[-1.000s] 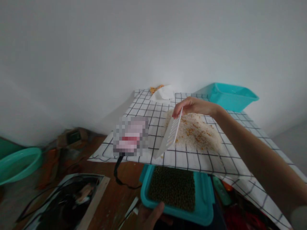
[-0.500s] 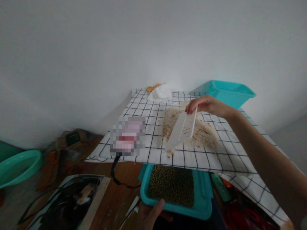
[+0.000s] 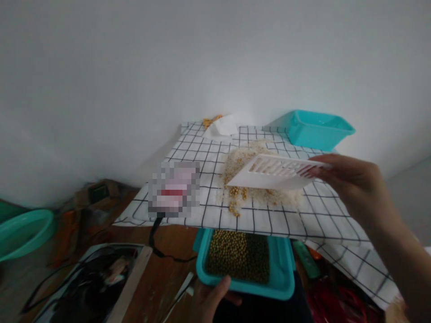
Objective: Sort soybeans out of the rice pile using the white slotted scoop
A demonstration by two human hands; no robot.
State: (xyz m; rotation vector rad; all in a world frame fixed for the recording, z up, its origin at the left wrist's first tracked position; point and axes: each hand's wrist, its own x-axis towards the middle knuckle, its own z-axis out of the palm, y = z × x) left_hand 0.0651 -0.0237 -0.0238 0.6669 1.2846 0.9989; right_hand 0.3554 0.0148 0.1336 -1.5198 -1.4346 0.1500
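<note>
My right hand grips one end of a white slotted plastic scoop, held nearly flat just above a heap of rice mixed with yellow grains on a black-and-white checked cloth. Below the table's front edge, my left hand holds a teal tray from underneath, thumb on its rim. The tray is filled with small green and yellowish beans. A few yellow grains lie near the cloth's front edge.
Another teal tub stands at the back right of the table. White paper with orange bits lies at the back. A blurred pink object sits left on the cloth. A teal basin and clutter cover the floor at left.
My right hand has swung right and towards me, tipping the scoop from upright to nearly flat. Some yellow grains now lie closer to the cloth's front edge. The tray stays under the edge.
</note>
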